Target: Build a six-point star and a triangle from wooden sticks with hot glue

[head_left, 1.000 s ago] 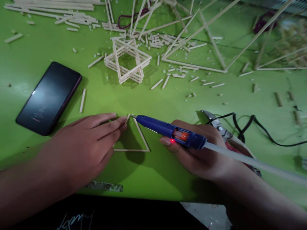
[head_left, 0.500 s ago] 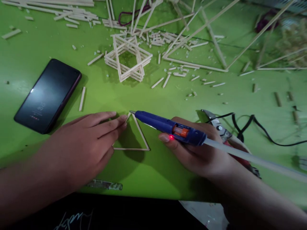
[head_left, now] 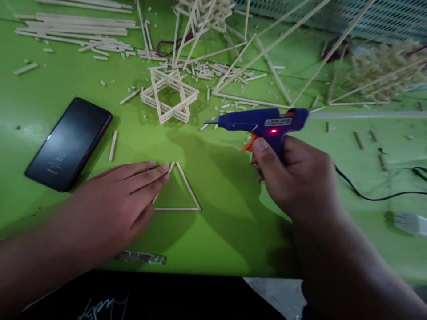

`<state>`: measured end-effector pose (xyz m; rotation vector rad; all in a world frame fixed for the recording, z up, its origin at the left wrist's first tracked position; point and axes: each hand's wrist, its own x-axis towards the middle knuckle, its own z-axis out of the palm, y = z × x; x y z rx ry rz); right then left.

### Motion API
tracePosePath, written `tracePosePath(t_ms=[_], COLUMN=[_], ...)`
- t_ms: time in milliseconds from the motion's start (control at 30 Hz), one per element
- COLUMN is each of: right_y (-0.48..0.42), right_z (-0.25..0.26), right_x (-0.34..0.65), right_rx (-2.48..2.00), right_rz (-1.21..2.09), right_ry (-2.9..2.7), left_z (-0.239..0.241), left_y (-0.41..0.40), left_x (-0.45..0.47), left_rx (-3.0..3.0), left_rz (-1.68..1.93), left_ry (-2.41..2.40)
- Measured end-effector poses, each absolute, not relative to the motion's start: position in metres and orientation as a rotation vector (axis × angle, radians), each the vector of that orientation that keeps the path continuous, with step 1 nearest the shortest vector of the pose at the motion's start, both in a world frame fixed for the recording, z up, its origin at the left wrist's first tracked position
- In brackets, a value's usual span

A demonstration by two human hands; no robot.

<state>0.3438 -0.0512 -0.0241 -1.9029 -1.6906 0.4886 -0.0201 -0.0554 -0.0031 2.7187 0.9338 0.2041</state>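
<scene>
A small triangle of thin wooden sticks (head_left: 188, 191) lies flat on the green table (head_left: 216, 231). My left hand (head_left: 123, 200) rests flat on the triangle's left side, fingers stretched out, fingertips at its top corner. My right hand (head_left: 296, 178) is closed around the handle of a blue glue gun (head_left: 263, 122) with a red light and an orange trigger. The gun is held up above the table, level, its nozzle pointing left, well away from the triangle.
A dark phone (head_left: 68, 144) lies at the left. A stacked star-shaped stick frame (head_left: 168, 95) stands behind the triangle. Loose sticks, offcuts and large stick frames (head_left: 267, 71) cover the back. A black cord (head_left: 376, 193) runs off right.
My right hand lifted the glue gun up and to the right, away from the triangle's top corner. The left hand stayed pressed on the triangle. The view tilted slightly.
</scene>
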Motion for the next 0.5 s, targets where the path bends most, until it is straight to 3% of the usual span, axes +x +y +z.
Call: tracePosePath(t_ms=[300,500], right_y=[-0.038,-0.061], right_z=[-0.026,0.000], right_x=[0.334,0.325], right_rx=[-2.216,-1.737], right_rz=[0.072,-0.296], right_ry=[-1.922,-2.020], left_z=[-0.003,-0.003], left_y=[-0.055,-0.059], left_x=[-0.021,-0.019], left_rx=[2.685,2.670], left_rz=[0.219,0.175], left_ry=[0.930,0.984])
